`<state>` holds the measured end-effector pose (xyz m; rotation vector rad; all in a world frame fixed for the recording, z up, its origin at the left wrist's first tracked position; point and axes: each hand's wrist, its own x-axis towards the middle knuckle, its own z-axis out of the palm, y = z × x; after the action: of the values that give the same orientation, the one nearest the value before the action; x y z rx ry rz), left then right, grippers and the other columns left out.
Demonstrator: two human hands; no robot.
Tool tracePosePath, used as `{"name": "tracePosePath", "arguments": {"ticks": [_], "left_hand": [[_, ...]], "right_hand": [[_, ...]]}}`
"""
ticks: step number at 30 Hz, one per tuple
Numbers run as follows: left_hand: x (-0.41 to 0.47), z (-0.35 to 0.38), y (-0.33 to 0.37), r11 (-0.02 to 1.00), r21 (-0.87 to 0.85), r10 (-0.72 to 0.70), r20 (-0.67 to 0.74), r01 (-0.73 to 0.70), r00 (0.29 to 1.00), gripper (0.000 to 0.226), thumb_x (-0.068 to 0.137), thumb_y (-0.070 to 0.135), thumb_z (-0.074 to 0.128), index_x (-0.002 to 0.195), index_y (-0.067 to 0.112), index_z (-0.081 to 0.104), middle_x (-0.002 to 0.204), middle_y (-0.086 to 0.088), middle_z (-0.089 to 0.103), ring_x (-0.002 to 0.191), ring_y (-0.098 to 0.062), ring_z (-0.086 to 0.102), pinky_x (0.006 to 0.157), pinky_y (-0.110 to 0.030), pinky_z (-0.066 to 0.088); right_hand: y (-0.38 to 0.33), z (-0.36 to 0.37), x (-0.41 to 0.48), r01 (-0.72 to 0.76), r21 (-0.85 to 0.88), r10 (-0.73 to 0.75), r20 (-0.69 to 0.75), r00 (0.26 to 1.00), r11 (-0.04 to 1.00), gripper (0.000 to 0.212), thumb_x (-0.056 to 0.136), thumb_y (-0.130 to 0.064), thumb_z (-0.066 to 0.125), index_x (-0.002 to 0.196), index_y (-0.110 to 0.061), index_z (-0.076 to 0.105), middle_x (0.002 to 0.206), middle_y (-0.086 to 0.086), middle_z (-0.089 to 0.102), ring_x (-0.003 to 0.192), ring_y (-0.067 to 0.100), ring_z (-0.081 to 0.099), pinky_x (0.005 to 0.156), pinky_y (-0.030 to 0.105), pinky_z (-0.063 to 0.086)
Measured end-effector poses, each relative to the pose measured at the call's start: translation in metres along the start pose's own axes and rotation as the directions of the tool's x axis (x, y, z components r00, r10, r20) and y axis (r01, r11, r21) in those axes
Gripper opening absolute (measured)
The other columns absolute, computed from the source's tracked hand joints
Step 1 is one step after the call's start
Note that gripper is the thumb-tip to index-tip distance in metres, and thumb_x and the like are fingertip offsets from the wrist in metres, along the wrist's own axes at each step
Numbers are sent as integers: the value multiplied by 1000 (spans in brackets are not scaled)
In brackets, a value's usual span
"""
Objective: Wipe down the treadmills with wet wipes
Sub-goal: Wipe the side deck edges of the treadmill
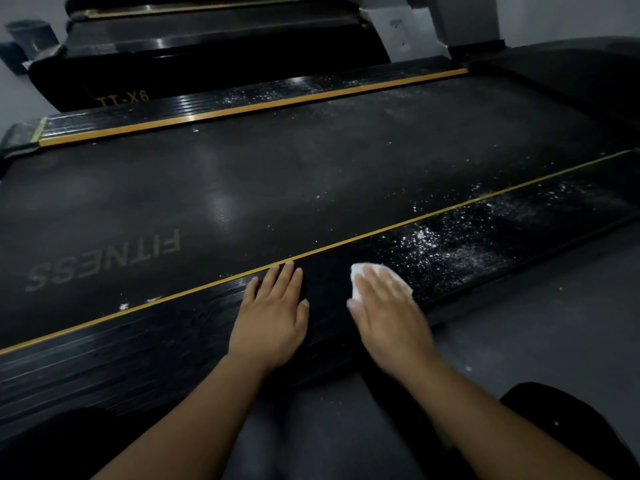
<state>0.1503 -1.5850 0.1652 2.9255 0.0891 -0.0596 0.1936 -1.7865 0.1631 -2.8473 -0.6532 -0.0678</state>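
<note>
A black treadmill fills the view, its running belt (pixel 277 181) marked FITNESS and edged with yellow stripes. Its near side rail (pixel 145 341) runs diagonally from lower left to upper right. White dusty specks (pixel 450 240) cover the rail to the right of my hands. My right hand (pixel 388 306) lies flat with straight fingers, pressing a white wet wipe (pixel 360 275) onto the rail. My left hand (pixel 273 306) rests flat on the rail beside it, fingers straight, holding nothing.
A second black treadmill (pixel 207 60) marked TT-X6 stands behind the first. More white specks (pixel 294 88) lie on the far side rail. A dark bin (pixel 31 34) stands at the far left. Grey floor (pixel 554 323) lies to the right; my dark-clad knees are at the bottom.
</note>
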Motion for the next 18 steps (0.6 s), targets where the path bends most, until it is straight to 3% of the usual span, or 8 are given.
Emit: {"name": "tracePosePath", "arguments": {"ticks": [2, 4, 6, 8, 12, 14, 18], "left_hand": [[3, 0, 3, 1000, 8, 8, 8, -8, 1000, 88, 83, 55, -14, 163, 24, 7, 170, 8, -3, 155, -10, -10, 125, -38, -5], [5, 0, 4, 1000, 9, 12, 14, -12, 1000, 89, 82, 55, -14, 163, 24, 8, 170, 8, -3, 155, -10, -9, 125, -38, -5], [5, -1, 4, 1000, 2, 15, 17, -15, 1000, 90, 82, 55, -15, 163, 24, 8, 169, 8, -4, 155, -10, -10, 125, -38, -5], [6, -1, 5, 1000, 10, 22, 18, -22, 1000, 89, 82, 55, -15, 163, 24, 8, 170, 8, -4, 155, -11, -9, 125, -38, -5], [9, 1, 5, 999, 6, 37, 17, -37, 999, 85, 86, 55, -13, 163, 24, 6, 170, 7, -5, 155, -11, -11, 125, -39, -5], [10, 0, 5, 999, 15, 47, 26, -48, 999, 85, 86, 55, -12, 163, 24, 6, 170, 7, -4, 155, -11, -10, 125, -39, -5], [10, 1, 5, 999, 7, 48, 17, -48, 999, 85, 86, 54, -11, 162, 24, 10, 170, 7, -1, 156, -12, -7, 126, -38, -3]], "right_hand": [[-8, -3, 21, -90, 21, 89, 56, 994, 996, 89, 86, -64, -4, 157, -22, 30, 166, 0, 22, 155, 24, 12, 123, 39, 11], [-30, -4, 22, -23, 67, 14, 125, 992, 997, 93, 82, -67, -9, 159, -25, 25, 168, -3, 15, 156, 21, 4, 123, 36, 3], [-36, 1, 6, 110, 97, -122, 118, 986, 989, 84, 90, -65, 3, 156, -24, 33, 166, -2, 23, 155, 21, 12, 122, 33, 5], [-19, 0, -7, 149, 69, -154, 79, 985, 986, 73, 97, -59, 15, 152, -21, 42, 161, 0, 37, 152, 22, 26, 123, 35, 14], [28, -3, 33, -106, 37, 104, 64, 993, 994, 83, 92, -61, 4, 154, -18, 36, 164, 3, 30, 152, 26, 21, 123, 43, 18], [11, -2, 51, -124, 9, 123, 81, 989, 992, 88, 87, -63, -4, 156, -20, 29, 166, 2, 24, 153, 27, 15, 124, 43, 16], [-31, 0, 25, 165, 104, -180, 154, 972, 981, 80, 92, -59, 3, 158, -22, 27, 166, -3, 23, 155, 18, 11, 124, 35, 7]]}}
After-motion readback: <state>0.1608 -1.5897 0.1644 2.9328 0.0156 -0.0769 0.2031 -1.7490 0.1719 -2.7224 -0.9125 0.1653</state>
